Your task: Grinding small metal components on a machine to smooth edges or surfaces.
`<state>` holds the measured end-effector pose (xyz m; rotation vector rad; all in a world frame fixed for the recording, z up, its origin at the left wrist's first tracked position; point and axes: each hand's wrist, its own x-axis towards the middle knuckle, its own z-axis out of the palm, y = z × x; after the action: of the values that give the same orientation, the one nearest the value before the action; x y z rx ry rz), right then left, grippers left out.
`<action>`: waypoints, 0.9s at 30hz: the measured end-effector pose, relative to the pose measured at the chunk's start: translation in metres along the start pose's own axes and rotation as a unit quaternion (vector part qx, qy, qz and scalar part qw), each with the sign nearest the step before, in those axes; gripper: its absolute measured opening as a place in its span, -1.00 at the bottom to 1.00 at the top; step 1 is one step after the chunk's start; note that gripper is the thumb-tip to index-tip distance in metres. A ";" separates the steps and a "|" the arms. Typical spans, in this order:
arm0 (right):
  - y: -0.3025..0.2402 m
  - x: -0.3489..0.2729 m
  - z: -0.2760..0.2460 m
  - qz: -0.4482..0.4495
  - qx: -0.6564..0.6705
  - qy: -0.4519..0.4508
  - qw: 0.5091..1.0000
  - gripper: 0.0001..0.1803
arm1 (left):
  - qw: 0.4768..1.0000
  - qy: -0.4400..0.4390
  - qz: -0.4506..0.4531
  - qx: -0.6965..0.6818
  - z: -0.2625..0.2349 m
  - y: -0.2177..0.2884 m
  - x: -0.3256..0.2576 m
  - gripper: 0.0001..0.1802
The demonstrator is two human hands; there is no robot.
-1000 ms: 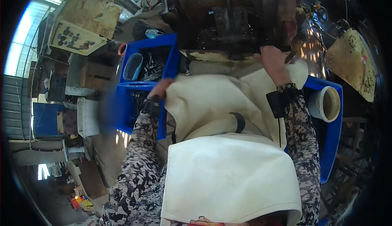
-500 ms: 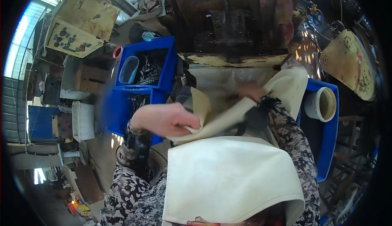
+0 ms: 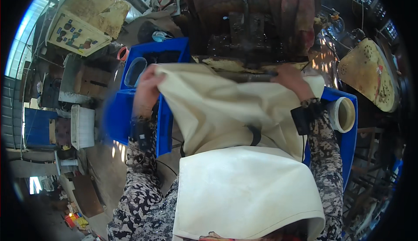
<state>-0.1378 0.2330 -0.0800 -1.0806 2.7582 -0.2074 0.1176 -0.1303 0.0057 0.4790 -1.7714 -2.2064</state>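
Note:
A large cream cloth sheet (image 3: 226,110) is stretched between my two hands in front of a dark, rusty machine (image 3: 252,27). My left hand (image 3: 146,93) grips the sheet's upper left corner, over a blue plastic crate (image 3: 130,119). My right hand (image 3: 291,77) holds the sheet's upper right edge against the machine's stained front ledge. A cream apron (image 3: 244,193) covers my lap below the sheet. Black bands sit on both wrists.
The blue crate at left holds a clear container (image 3: 134,71). Another blue crate (image 3: 348,136) at right carries a cream roll with a hollow core (image 3: 342,114). A perforated round tan plate (image 3: 370,73) stands far right. A control panel (image 3: 76,34) and boxes stand at the left.
The sheet was folded across my lap by my left hand; now both hands have raised and spread it flat up to the machine's ledge.

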 end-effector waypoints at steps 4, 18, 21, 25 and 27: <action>0.003 0.000 -0.041 0.051 0.102 0.062 0.992 -0.61 | 0.989 0.101 -0.015 -0.110 -0.047 -0.023 0.006 -0.73; 0.048 0.009 -0.024 -0.021 0.050 0.081 0.995 -0.65 | 0.945 0.048 -0.074 0.314 -0.068 -0.065 0.064 -0.56; 0.030 0.026 -0.028 -0.093 0.093 0.222 0.966 -0.66 | 0.746 -0.122 0.232 0.613 -0.123 -0.068 0.068 -0.68; 0.057 0.015 -0.004 -0.070 0.009 0.160 0.984 -0.68 | 0.707 -0.180 0.158 0.666 -0.051 -0.060 0.078 -0.43; 0.037 0.018 0.003 -0.141 0.034 0.206 0.968 -0.68 | 0.929 -0.026 0.076 0.362 -0.107 -0.067 0.057 -0.57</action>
<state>-0.1750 0.2475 -0.0917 -1.5652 2.8978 -0.6245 0.1101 -0.2341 -0.0862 0.4022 -2.5289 -1.4134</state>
